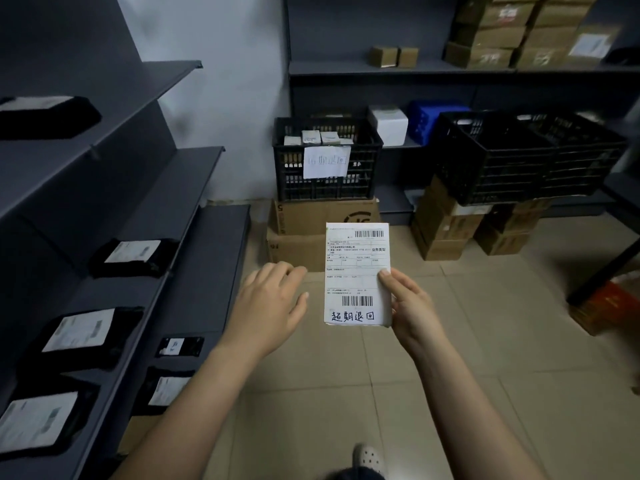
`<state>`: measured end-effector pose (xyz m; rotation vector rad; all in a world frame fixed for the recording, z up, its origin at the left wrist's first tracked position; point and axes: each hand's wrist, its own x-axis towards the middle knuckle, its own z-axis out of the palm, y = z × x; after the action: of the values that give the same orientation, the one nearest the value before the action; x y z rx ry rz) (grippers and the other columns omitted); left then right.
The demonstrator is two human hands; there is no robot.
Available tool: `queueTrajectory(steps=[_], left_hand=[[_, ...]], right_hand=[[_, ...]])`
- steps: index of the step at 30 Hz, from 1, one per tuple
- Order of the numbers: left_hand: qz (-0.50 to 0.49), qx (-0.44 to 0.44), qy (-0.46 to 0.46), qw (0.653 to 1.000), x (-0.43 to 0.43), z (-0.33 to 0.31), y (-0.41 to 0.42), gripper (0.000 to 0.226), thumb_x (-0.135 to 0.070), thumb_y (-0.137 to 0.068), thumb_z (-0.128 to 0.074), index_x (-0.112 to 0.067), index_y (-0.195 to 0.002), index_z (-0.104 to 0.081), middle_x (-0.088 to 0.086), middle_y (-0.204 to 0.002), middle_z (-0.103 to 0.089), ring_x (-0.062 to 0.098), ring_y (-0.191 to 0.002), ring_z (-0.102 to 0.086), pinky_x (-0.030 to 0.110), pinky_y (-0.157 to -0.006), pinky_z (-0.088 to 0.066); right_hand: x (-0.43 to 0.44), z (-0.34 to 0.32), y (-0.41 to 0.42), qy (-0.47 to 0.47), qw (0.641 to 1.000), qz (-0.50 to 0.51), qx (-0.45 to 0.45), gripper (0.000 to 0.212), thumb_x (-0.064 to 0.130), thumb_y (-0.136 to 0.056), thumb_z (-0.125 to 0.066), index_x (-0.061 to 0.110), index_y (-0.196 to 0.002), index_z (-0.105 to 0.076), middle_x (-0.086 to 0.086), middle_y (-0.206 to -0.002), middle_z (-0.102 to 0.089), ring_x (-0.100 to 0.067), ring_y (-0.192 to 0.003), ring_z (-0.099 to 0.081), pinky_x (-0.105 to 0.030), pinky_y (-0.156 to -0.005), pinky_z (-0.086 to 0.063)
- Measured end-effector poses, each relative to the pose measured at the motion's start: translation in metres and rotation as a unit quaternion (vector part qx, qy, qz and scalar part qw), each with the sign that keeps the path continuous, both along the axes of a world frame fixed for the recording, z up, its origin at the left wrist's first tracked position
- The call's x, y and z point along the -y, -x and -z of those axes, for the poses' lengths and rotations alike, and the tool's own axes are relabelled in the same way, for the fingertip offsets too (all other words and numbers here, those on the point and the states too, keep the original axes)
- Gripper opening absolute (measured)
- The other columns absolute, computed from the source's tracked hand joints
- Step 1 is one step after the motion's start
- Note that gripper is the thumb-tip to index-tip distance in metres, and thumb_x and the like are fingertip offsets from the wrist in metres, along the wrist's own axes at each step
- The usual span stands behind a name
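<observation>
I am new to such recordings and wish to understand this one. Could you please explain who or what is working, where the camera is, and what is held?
No machine works here: the grips are a person's two bare hands. The one picture comes from a camera worn on the head, looking forward and down in a storeroom. The right hand pinches a white label, with barcodes and handwriting, at its right edge. The left hand is open beside it, touching nothing. Black parcels lie on the grey shelves at the left. Ahead, a black crate with a paper sign stands on cardboard boxes.
</observation>
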<state>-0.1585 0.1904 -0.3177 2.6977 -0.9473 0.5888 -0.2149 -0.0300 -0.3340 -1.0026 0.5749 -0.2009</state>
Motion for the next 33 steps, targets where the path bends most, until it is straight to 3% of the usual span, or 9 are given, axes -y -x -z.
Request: queueTrajectory(steps=[4, 8, 12, 18, 22, 27, 33], left_hand=[[-0.025, 0.025, 0.009, 0.999, 0.047, -0.013, -0.075, 0.035, -0.034, -0.087, -0.047, -0.014, -0.110, -0.064, 0.001, -0.098, -0.061, 0.024, -0.089, -0.058, 0.036, -0.075, -0.047], [-0.049, 0.031, 0.020, 0.998, 0.087, -0.024, -0.139, 0.028, -0.025, -0.084, -0.067, -0.013, -0.110, -0.064, 0.002, -0.098, -0.061, 0.025, -0.088, -0.057, 0.037, -0.075, -0.046], [-0.062, 0.025, 0.023, 0.998, 0.113, -0.025, -0.197, 0.028, -0.025, -0.084, -0.067, -0.013, -0.109, -0.064, 0.001, -0.097, -0.061, 0.023, -0.088, -0.058, 0.036, -0.076, -0.046], [-0.049, 0.018, 0.030, 0.998, 0.149, -0.016, -0.300, 0.036, -0.035, -0.087, -0.045, -0.014, -0.110, -0.064, 0.000, -0.097, -0.061, 0.023, -0.089, -0.057, 0.036, -0.077, -0.046], [-0.027, 0.020, 0.032, 0.999, 0.171, -0.008, -0.386, 0.033, -0.033, -0.087, -0.049, -0.014, -0.110, -0.064, 0.001, -0.098, -0.061, 0.024, -0.091, -0.057, 0.038, -0.078, -0.047], [0.004, -0.001, 0.033, 0.999, 0.193, -0.006, -0.508, 0.030, -0.023, -0.085, -0.066, -0.012, -0.113, -0.063, 0.003, -0.102, -0.061, 0.024, -0.094, -0.058, 0.040, -0.081, -0.047], [0.044, 0.000, 0.019, 0.999, 0.214, -0.011, -0.638, 0.028, -0.023, -0.086, -0.065, -0.013, -0.111, -0.062, 0.002, -0.102, -0.060, 0.024, -0.095, -0.058, 0.039, -0.081, -0.048]], right_hand=[[0.045, -0.007, -0.086, -0.006, 1.000, -0.023, 0.006, 0.032, 0.015, -0.090, -0.067, 0.005, -0.119, -0.063, -0.014, -0.112, -0.071, -0.025, -0.095, -0.068, -0.040, -0.075, -0.059], [0.083, -0.014, -0.162, 0.006, 0.998, -0.054, 0.018, 0.028, 0.013, -0.092, -0.064, 0.004, -0.118, -0.065, -0.016, -0.113, -0.071, -0.030, -0.104, -0.067, -0.051, -0.093, -0.053], [0.111, -0.011, -0.228, 0.008, 0.998, -0.066, 0.005, 0.029, 0.014, -0.091, -0.064, 0.006, -0.119, -0.065, -0.014, -0.111, -0.072, -0.032, -0.108, -0.066, -0.054, -0.094, -0.052], [0.149, -0.005, -0.326, 0.018, 0.998, -0.052, 0.008, 0.028, 0.013, -0.091, -0.065, 0.004, -0.117, -0.066, -0.016, -0.109, -0.072, -0.032, -0.106, -0.067, -0.056, -0.098, -0.049], [0.169, -0.004, -0.400, 0.052, 0.998, -0.038, -0.010, 0.027, 0.023, -0.089, -0.069, 0.014, -0.114, -0.069, -0.010, -0.104, -0.074, -0.034, -0.103, -0.068, -0.067, -0.098, -0.042], [0.189, -0.010, -0.505, 0.063, 0.998, -0.003, -0.007, 0.023, 0.016, -0.091, -0.065, 0.007, -0.112, -0.069, -0.012, -0.103, -0.074, -0.030, -0.100, -0.070, -0.050, -0.093, -0.054], [0.213, -0.016, -0.617, 0.071, 0.996, 0.042, -0.022, 0.026, 0.015, -0.091, -0.065, 0.003, -0.114, -0.067, -0.015, -0.105, -0.073, -0.030, -0.099, -0.070, -0.049, -0.092, -0.054]])
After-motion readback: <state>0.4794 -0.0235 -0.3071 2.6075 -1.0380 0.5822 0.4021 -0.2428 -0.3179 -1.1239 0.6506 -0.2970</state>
